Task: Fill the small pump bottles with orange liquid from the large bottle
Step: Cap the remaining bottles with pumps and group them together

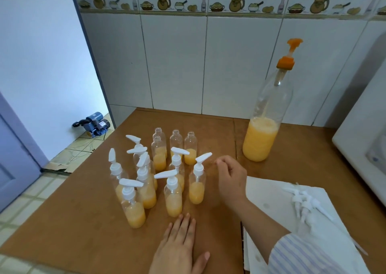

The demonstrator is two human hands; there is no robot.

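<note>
The large bottle [265, 115] stood upright at the far right of the brown surface [83, 221], clear plastic with an orange pump head raised on its stem, and orange liquid filled roughly its lower third under a foamy top. The small pump bottles [150, 177] clustered left of centre, each clear and part filled with the same orange liquid. Seven or so wore white pump tops with spouts pointing in various directions; four at the far side of the cluster [176, 142] stood open-necked, three showing orange liquid low down, the fourth partly hidden. The capped bottle nearest the right [197, 182] stood just beside the right hand [230, 177], whose grip was loosely curled and held nothing that showed. The left hand [179, 246] lay flat on the surface at the near edge, fingers straight and close together, just short of the nearest bottle. Spare white pump tops [307, 205] lay in a heap on a white cloth [269, 194] at the near right.
</note>
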